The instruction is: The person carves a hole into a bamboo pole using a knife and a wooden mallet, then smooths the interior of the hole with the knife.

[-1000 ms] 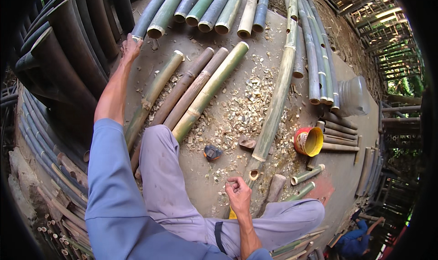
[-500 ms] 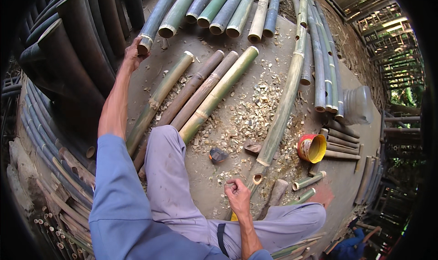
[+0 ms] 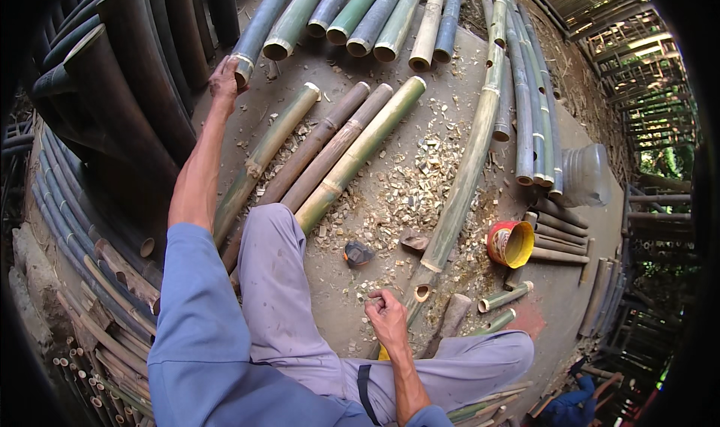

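Observation:
My left hand [image 3: 225, 78] reaches far forward and touches the cut end of a bluish-green bamboo pole [image 3: 259, 29] lying on the ground. My right hand [image 3: 386, 313] rests low beside my knee, fingers curled in a loose fist, close to the hollow end of a long green bamboo pole [image 3: 465, 179]. I cannot tell whether the fist holds anything. Three shorter bamboo poles [image 3: 337, 157] lie side by side ahead of my grey-trousered legs.
Wood chips [image 3: 409, 187] litter the concrete floor. A small dark tool [image 3: 358, 254] lies by my knee. A red and yellow bucket [image 3: 511, 244] lies on its side at right beside short bamboo pieces [image 3: 559, 236]. Dark thick poles [image 3: 127, 74] stack at left.
My left arm has stretched farther forward to the cut end of the bluish pole. My right hand has stayed near the long pole's hollow end, its fingers curling tighter.

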Demonstrator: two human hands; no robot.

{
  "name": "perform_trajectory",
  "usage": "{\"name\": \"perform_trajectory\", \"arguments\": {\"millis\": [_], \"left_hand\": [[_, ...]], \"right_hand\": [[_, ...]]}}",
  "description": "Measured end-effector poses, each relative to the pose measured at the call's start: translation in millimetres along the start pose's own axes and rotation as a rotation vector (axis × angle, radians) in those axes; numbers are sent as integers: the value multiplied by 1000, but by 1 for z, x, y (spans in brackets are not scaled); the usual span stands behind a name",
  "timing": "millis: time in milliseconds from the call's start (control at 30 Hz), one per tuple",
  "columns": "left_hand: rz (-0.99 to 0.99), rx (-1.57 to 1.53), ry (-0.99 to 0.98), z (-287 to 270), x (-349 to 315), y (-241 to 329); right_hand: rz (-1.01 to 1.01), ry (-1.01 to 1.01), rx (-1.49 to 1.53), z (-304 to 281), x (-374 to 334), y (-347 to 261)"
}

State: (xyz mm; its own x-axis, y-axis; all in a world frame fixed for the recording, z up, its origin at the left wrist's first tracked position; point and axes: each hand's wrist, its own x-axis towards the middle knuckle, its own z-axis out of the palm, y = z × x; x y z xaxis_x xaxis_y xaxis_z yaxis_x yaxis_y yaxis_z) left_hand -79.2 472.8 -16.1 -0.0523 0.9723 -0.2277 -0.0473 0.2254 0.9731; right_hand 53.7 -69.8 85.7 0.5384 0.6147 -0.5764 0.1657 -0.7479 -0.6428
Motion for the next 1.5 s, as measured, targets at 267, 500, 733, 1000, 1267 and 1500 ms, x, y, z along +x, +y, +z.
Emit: {"name": "perform_trajectory", "arguments": {"millis": [267, 500, 733, 1000, 1267, 1500], "left_hand": [[415, 657, 93, -7, 10, -20], [195, 454, 188, 2, 3, -12], [-194, 17, -37, -7, -1, -4], [-133, 78, -33, -8, -5, -8], [-101, 94, 126, 2, -35, -30], [-145, 163, -104, 11, -93, -85]], "right_hand": [[-2, -8, -13, -2, 2, -6], [18, -11, -3, -2, 2, 0], [10, -23, -27, -2, 4, 2], [-7, -24, -21, -1, 4, 3], [-16, -13, -11, -3, 2, 1], [-35, -15, -5, -1, 1, 5]]}}
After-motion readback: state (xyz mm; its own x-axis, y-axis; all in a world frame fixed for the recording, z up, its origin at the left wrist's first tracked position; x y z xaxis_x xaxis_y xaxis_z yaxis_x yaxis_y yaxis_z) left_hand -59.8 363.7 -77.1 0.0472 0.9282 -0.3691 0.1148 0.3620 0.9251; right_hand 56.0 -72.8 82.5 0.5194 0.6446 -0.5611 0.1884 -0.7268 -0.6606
